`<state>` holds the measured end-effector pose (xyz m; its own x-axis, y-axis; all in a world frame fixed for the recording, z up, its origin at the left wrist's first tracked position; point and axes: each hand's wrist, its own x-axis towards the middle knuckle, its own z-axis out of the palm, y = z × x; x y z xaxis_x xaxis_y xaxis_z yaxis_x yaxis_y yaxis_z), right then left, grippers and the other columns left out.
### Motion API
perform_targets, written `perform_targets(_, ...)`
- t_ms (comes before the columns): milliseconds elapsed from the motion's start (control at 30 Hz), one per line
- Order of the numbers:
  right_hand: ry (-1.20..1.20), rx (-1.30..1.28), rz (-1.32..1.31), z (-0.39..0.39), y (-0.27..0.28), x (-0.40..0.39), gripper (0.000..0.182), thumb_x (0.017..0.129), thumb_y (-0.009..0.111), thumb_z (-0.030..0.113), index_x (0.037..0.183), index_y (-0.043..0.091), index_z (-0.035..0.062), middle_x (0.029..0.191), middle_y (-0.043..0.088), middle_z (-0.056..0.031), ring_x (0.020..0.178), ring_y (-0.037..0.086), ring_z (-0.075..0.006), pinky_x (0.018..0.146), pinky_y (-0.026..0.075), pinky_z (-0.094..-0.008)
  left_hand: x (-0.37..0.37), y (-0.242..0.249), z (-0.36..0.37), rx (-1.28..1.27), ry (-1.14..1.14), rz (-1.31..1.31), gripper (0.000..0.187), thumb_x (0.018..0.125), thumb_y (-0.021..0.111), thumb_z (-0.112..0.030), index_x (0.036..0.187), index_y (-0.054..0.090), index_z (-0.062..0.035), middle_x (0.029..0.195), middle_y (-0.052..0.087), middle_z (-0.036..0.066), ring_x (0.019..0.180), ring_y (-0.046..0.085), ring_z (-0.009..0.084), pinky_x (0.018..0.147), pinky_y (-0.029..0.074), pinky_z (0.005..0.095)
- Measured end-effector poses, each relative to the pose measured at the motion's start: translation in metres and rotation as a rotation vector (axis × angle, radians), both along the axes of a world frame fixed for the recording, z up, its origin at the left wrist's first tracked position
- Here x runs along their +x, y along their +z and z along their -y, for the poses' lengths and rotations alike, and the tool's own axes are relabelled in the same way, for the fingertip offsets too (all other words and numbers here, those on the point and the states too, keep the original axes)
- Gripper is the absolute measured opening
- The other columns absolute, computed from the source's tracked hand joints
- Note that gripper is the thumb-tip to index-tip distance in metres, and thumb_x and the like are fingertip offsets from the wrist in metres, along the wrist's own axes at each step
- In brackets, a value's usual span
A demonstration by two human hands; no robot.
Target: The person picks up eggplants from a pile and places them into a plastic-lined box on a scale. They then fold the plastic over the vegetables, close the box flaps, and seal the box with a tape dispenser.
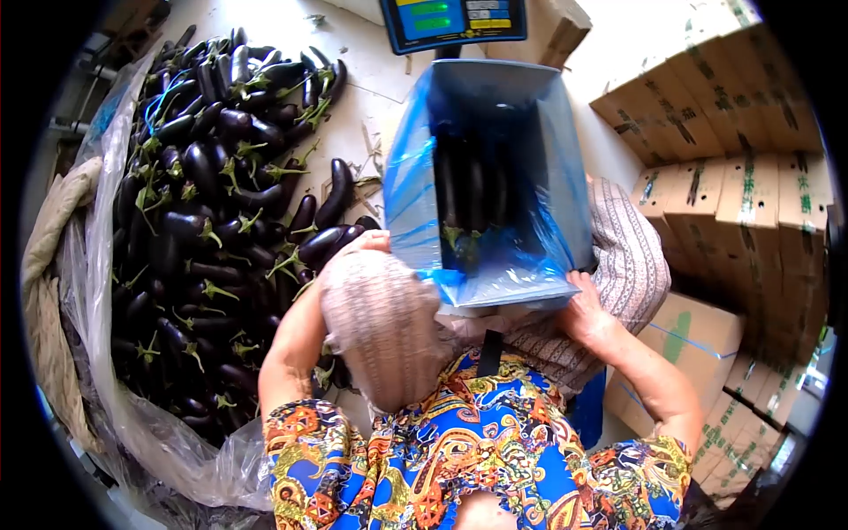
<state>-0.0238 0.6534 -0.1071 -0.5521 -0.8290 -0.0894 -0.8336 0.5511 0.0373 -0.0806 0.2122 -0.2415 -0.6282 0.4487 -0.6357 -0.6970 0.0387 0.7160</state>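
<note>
Two bare hands at a lined box of eggplants.
Right hand (586, 309): fingers at the near right corner of the open box (576, 177), partly hidden; how tightly they close cannot be told. Left hand (364, 242): half hidden behind the left knee (380, 327), between the box and the eggplant pile (208, 199); its opening, and anything held, cannot be told. Box: before the knees, blue plastic liner (408, 199) folded over its walls; inside, several dark eggplants (475, 190) lie side by side, green stem ends toward the person. Beyond the box: display (459, 19) with lit green readouts. To the left: the loose pile, bordered by clear plastic sheeting (104, 309). To the right: stacked brown cartons (738, 194) with green and black markings; nearer, a carton with a blue strap (685, 353).
</note>
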Motion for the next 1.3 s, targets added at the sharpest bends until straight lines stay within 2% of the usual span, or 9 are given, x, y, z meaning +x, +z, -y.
perform_targets(200,0.229,0.345,-0.011,0.024,0.031,0.023,0.045,0.078,0.052,0.014,0.112,0.060,-0.0153,0.133,0.044,-0.0414,0.130,0.033,-0.0600,0.108,0.018,-0.0749,0.011,-0.024,0.006,0.090,0.212,-0.023,0.015,0.084,0.070,-0.014,0.089,0.067,-0.0001,0.082,0.068,0.006,0.077,0.063,0.0144,0.072,0.051,0.0320)
perform_targets(367,0.027,0.642,0.305,0.066,0.084,0.045,0.030,0.083,0.054,0.020,0.100,0.067,-0.0019,0.105,0.061,-0.0201,0.109,0.051,-0.0374,0.101,0.032,-0.0594,0.042,-0.033,0.012,0.743,0.743,0.064,0.012,0.091,0.064,-0.013,0.095,0.064,-0.0023,0.094,0.068,0.006,0.085,0.065,0.0166,0.076,0.055,0.0316)
perform_targets(467,-0.084,0.595,0.397,0.097,0.125,0.040,0.026,0.081,0.057,0.021,0.094,0.065,-0.0008,0.089,0.056,-0.0158,0.094,0.052,-0.0321,0.101,0.036,-0.0498,0.071,-0.015,0.040,-0.088,0.874,0.025,0.014,0.089,0.065,-0.013,0.099,0.065,-0.0038,0.090,0.066,0.005,0.080,0.065,0.0189,0.075,0.054,0.0366)
perform_targets(600,0.003,0.585,0.353,0.117,0.144,0.026,0.031,0.078,0.057,0.020,0.098,0.065,-0.0027,0.098,0.058,-0.0205,0.103,0.052,-0.0362,0.099,0.037,-0.0478,0.090,0.005,0.103,-1.186,0.521,-0.736,0.027,0.080,0.067,-0.010,0.106,0.064,-0.0041,0.102,0.064,0.011,0.097,0.063,0.0245,0.083,0.050,0.0343)
perform_targets(700,0.389,0.393,0.198,0.101,0.108,0.027,0.031,0.080,0.052,0.017,0.100,0.064,-0.0023,0.095,0.057,-0.0205,0.098,0.053,-0.0358,0.095,0.042,-0.0493,0.094,-0.018,0.129,-1.049,0.448,-0.690,0.037,0.076,0.071,-0.014,0.111,0.064,-0.0047,0.106,0.063,0.014,0.101,0.059,0.0336,0.091,0.046,0.0421)
perform_targets(800,0.032,0.602,0.641,0.060,0.047,0.034,0.033,0.085,0.050,0.016,0.110,0.067,0.0011,0.108,0.062,-0.0216,0.105,0.057,-0.0358,0.094,0.044,-0.0512,0.096,-0.033,0.116,-1.105,0.257,-0.739,0.044,0.074,0.074,-0.018,0.115,0.063,-0.0059,0.109,0.062,0.013,0.104,0.056,0.0341,0.091,0.046,0.0433)
perform_targets(933,-0.032,0.501,0.205,0.089,0.034,0.057,0.039,0.087,0.051,0.019,0.118,0.062,-0.0012,0.110,0.062,-0.0215,0.097,0.058,-0.0346,0.084,0.047,-0.0426,0.100,-0.037,0.084,-1.161,0.170,-0.784,0.069,0.068,0.080,-0.032,0.127,0.054,-0.0078,0.114,0.057,0.016,0.109,0.052,0.0366,0.095,0.043,0.0489)
perform_targets(1000,-0.059,0.779,0.406,0.117,0.064,0.056,0.035,0.084,0.053,0.017,0.109,0.065,-0.0037,0.105,0.059,-0.0226,0.095,0.057,-0.0337,0.080,0.046,-0.0419,0.101,-0.036,0.084,-1.127,0.080,-0.551,0.077,0.063,0.084,-0.037,0.128,0.054,-0.0095,0.113,0.057,0.017,0.107,0.054,0.0379,0.093,0.044,0.0499)
perform_targets(1300,-0.321,0.066,0.221,0.092,0.041,0.071,0.027,0.077,0.056,0.015,0.099,0.065,0.0027,0.098,0.052,-0.0111,0.090,0.050,-0.0261,0.075,0.044,-0.0357,0.099,-0.023,0.085,-0.852,0.326,-0.300,0.068,0.070,0.083,-0.031,0.123,0.059,0.0044,0.117,0.061,0.015,0.108,0.059,0.0266,0.093,0.047,0.0370)
